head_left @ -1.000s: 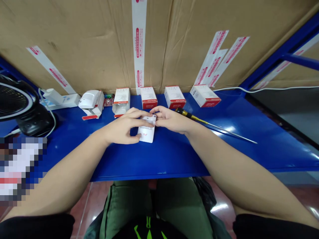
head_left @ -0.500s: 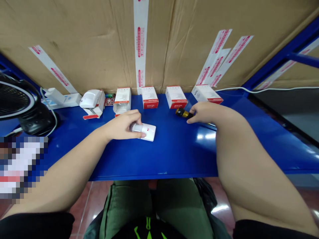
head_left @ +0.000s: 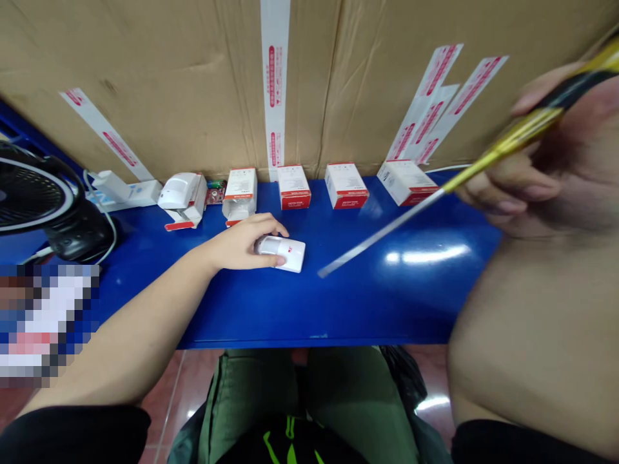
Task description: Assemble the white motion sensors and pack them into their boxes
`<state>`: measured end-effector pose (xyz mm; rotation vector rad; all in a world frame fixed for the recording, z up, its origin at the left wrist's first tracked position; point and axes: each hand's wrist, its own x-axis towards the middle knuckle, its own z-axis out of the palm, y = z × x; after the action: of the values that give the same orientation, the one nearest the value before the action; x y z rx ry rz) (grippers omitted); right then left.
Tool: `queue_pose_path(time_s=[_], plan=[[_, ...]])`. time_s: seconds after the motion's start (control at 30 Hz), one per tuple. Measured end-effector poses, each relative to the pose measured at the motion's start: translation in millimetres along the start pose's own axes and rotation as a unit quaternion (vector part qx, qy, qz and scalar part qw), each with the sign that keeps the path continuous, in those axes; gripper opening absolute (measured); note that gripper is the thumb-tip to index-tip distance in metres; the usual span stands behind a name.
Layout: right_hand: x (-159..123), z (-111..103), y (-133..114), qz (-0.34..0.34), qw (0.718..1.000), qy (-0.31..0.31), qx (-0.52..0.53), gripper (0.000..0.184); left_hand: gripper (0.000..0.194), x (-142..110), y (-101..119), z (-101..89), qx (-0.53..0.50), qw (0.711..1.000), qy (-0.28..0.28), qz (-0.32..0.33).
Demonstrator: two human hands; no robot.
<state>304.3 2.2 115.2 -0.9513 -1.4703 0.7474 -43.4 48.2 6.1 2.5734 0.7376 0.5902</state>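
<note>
My left hand (head_left: 244, 245) is closed around one end of a white motion detector (head_left: 293, 256) that lies on the blue table (head_left: 309, 306). The thumb rests along its near edge, and the palm covers part of it. Up close to the camera on the right, my right hand (head_left: 517, 177) grips a screwdriver (head_left: 503, 147) with a yellow and black handle. Its metal shaft slants down to the left, and in the view the tip appears right of the detector. The right hand is partly blurred.
Along the back stand several red-and-white boxes, among them an opened box (head_left: 240, 187). Another white detector (head_left: 176, 191) rests on a box beside a small red circuit board (head_left: 216, 193). At left are a black fan (head_left: 72, 235) and a power strip (head_left: 138, 194). Cardboard (head_left: 193, 77) walls the back.
My right hand has picked the screwdriver up from near the boxes and raised it toward the camera, to the right. The left hand and its detector stay nearly in place.
</note>
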Motion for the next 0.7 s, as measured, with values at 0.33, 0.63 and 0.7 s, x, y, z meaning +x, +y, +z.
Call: queue_pose_path(time_s=[0.33, 0.63, 0.7], plan=[[7, 22, 38, 0.136, 0.927, -0.306, 0.170, 0.026, 0.045, 0, 4, -2.6, -0.004, 0.999, -0.022, -0.023], [0, 12, 88, 0.106, 0.934, -0.339, 0.018, 0.037, 0.038, -2, 3, -5.3, 0.015, 0.999, -0.022, -0.026], [-4, -1, 91, 0.177, 0.931, -0.320, 0.013, 0.053, 0.038, -3, 3, -5.8, 0.027, 0.999, -0.024, -0.025]])
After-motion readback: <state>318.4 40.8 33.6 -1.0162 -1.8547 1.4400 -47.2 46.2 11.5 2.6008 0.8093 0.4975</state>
